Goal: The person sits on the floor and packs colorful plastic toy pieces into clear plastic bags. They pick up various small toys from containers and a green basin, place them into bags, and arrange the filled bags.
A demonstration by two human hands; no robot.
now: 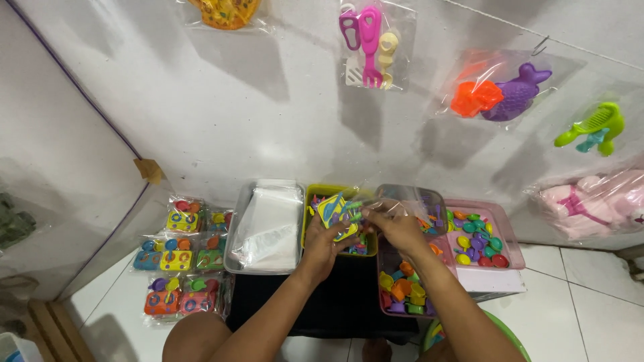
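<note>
My left hand (324, 243) grips a small clear plastic bag (337, 213) that holds a yellow and blue toy piece. My right hand (396, 224) pinches the bag's right side, just over the yellow-green tray (315, 192) of small toys. Both hands meet above a black box top (335, 298). Part of the bag is hidden by my fingers.
A grey tray (236, 234) of clear empty bags lies to the left. Pink trays (500, 221) of colourful small toys sit to the right. Several packed toy bags (180, 258) lie on the floor at left. Bagged toys (370, 40) hang on the wall.
</note>
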